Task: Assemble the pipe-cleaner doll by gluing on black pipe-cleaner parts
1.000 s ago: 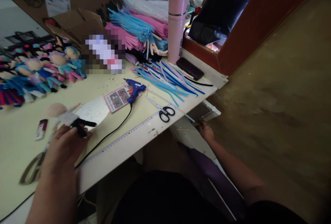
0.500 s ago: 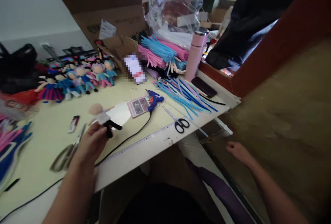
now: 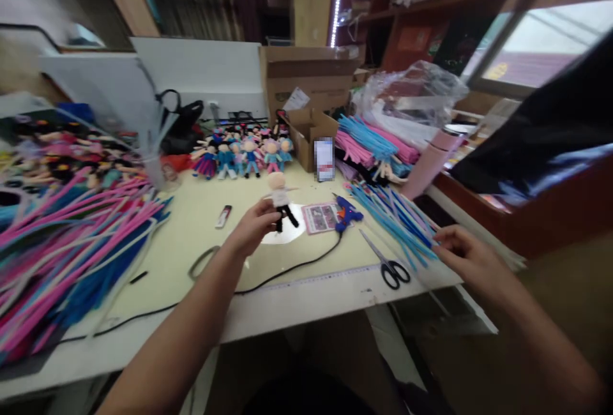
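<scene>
The left hand has its grip closed on a small unfinished doll, held by the legs just above the desk. The right hand is open, its fingers beside the blue pipe cleaners. The doll could slip, since the hold is thin (only fingertips). Just right of the grip lie a glue gun and its cord; scissors lie beyond.

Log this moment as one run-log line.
left hand: holds small doll above table | right hand: at blue pipe cleaners, grip unclear | nearby: glue gun, scissors
</scene>
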Motion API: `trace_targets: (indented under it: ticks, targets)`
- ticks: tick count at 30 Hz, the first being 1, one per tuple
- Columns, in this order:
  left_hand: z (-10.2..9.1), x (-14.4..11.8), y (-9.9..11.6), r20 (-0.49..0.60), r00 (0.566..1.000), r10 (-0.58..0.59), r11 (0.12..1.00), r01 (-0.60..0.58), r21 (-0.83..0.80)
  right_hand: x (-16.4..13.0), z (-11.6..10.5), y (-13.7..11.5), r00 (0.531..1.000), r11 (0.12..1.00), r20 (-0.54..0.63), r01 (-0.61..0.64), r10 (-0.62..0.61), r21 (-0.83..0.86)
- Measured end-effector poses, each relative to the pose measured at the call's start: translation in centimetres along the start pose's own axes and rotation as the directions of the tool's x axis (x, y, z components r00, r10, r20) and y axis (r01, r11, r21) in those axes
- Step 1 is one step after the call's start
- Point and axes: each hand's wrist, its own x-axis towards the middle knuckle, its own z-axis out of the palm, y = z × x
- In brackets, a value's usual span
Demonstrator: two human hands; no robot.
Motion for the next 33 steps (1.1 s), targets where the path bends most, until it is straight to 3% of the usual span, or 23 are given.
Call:
trace_targets:
  ticks: [6,11,14,19,23,28,33]
  targets:
    - [-1.7,1.5,-1.6,0.026,1.0,0.007,0.998,-0.006,-0.059,3.6,5.0,-4.0,0.985,0.992,0.12,0.127,-0.124,-0.021]
    - [-2.0,1.8,-3.5,-0.021,0.999,-0.043,0.999,0.043,-0.018,4.6,10.3,-6.9,0.977,0.969,0.069,0.189,-0.202,0.158]
    - [-2.3,2.2,-4.6,0.055,0.995,-0.086,0.996,0.084,0.033,5.3,14.8,-8.6,0.974,0.946,0.028,0.211,-0.224,0.245]
    - [-2.6,2.4,-5.0,0.005,0.995,-0.1,0.995,0.1,0.016,5.0,20.1,-10.1,0.94,0.839,0.01,0.299,-0.34,0.454]
    - [-2.7,2.4,-4.7,-0.054,0.991,-0.126,0.992,0.124,-0.037,4.5,20.7,-9.4,0.955,0.799,0.031,0.23,-0.296,0.555]
    - [-2.7,2.5,-4.5,-0.029,0.99,-0.14,0.986,0.137,-0.091,4.3,20.2,-8.4,0.962,0.777,0.025,0.204,-0.271,0.596]
    - [-2.3,2.0,-4.0,-0.022,0.993,-0.118,0.991,0.117,-0.063,3.2,20.4,-8.5,0.98,0.889,0.053,0.149,-0.19,0.433]
